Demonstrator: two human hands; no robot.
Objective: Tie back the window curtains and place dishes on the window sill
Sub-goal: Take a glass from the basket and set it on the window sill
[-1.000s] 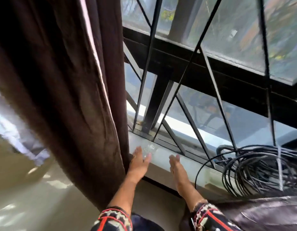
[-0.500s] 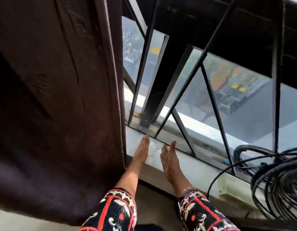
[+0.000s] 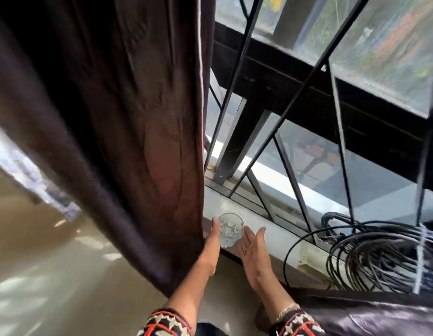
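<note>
I see the cut-glass bowl (image 3: 230,227) at the window sill's (image 3: 278,236) front edge, just beside the brown curtain (image 3: 138,117), flanked by my left hand (image 3: 212,241) and right hand (image 3: 253,247), both straight-fingered, gripping nothing.

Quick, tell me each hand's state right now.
Left hand: open, straight fingers against the left side of the glass dish.
Right hand: open, palm turned toward the dish's right side; contact cannot be told.
</note>
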